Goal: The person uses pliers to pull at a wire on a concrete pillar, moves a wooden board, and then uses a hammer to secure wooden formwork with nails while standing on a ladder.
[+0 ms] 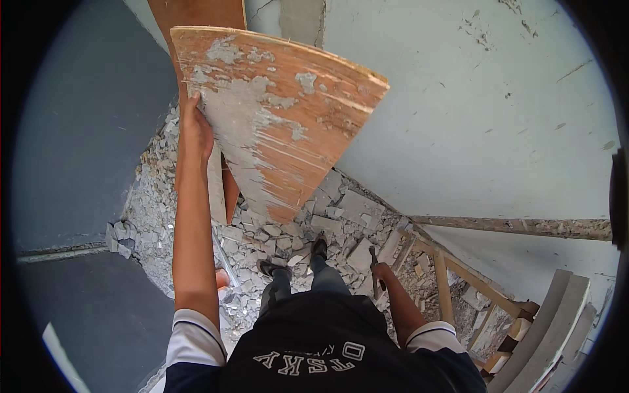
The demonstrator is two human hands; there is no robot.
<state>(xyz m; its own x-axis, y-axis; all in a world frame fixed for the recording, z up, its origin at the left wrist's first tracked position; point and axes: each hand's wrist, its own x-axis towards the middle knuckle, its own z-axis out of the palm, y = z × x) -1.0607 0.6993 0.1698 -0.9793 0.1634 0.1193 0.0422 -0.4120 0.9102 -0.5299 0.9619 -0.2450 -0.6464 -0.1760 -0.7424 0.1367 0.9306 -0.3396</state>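
My left arm is stretched forward, and my left hand (198, 134) grips the left edge of a plywood panel (308, 124). The panel stands tilted in front of me, its reddish-brown face splintered and smeared with grey mortar. Low on the right, my right hand (381, 270) is closed around a slim dark tool (375, 288) that looks like a hammer, held apart from the panel. Part of the left hand's grip is hidden behind the panel's edge.
Broken concrete rubble (265, 245) covers the floor around my feet. Another brown board (203, 13) stands behind the panel. A wooden frame (443, 285) lies at right, near stacked grey slabs (534, 334). A dark grey wall (85, 144) and a pale wall (485, 144) flank the space.
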